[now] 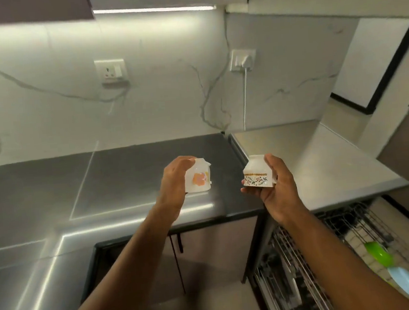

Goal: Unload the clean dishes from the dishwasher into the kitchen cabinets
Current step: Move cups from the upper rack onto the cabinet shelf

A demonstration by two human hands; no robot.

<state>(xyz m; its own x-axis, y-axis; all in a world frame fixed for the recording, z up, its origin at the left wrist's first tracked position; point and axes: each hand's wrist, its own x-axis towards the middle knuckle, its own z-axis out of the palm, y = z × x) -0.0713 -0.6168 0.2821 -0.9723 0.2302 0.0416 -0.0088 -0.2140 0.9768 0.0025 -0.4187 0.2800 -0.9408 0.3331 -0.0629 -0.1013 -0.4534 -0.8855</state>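
My left hand [173, 182] grips a white cup with an orange flower print [199, 179], held upside down over the dark countertop [115, 178]. My right hand [274, 188] grips a second white cup with a floral band [257, 174], also upside down, above the counter's corner. Below right, the open dishwasher rack [355, 230] holds a green dish [379, 254] and a light blue dish [405, 283].
A marble backsplash carries a wall socket [111, 70] and a plugged-in socket [242, 60] with a white cable running down. A lighter counter [324, 163] extends right. Lower cabinet doors [207, 249] sit under the counter. An upper cabinet edge [24, 9] shows top left.
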